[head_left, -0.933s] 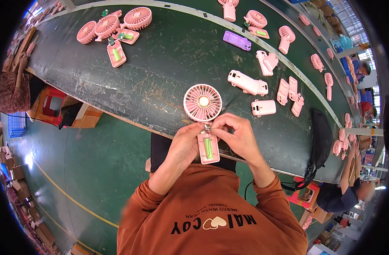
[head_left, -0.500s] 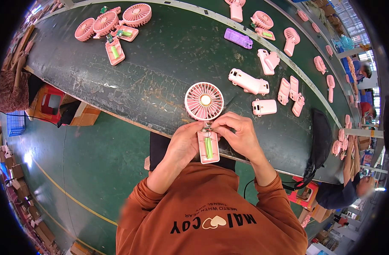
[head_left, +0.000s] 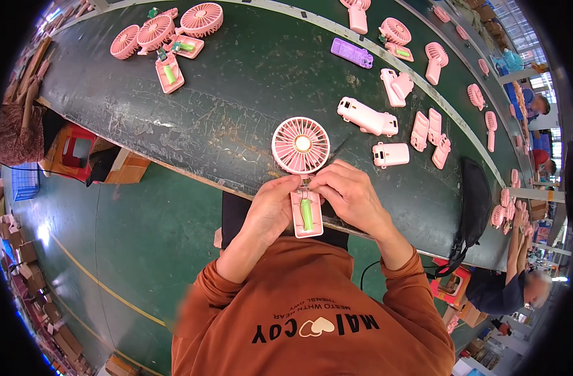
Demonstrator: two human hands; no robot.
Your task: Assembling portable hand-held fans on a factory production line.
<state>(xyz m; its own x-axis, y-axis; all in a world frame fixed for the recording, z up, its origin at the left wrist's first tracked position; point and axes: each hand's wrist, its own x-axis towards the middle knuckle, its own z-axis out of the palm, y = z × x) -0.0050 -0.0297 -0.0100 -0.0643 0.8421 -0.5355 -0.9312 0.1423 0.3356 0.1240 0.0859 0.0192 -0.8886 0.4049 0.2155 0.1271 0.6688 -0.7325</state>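
A pink handheld fan [head_left: 301, 145] with a round grille lies at the table's near edge, its handle pointing toward me. The handle is an opened half shell [head_left: 297, 227] holding a green battery [head_left: 307, 215] and thin wires. At the neck, between my fingertips, sits a small circuit board [head_left: 306, 182], partly covered. My left hand [head_left: 273, 205] is closed, thumb and fingers pinching the neck's left side. My right hand [head_left: 350, 194] is closed too, its fingertips pinched at the right side of the neck by the board; anything tiny between them is hidden.
Several pink handle shells [head_left: 391, 155] lie to the right, near a purple tray-like piece [head_left: 351, 52]. Opened fans [head_left: 155, 33] are grouped at the far left. A belt beyond the pale rail [head_left: 449, 113] carries fans. A black bag [head_left: 473, 207] lies right; co-workers [head_left: 509, 289] sit there.
The fan in my hands has shifted slightly away from me, and the board shows a little more. Fans on the belt have moved right. The right co-worker's arms have moved.
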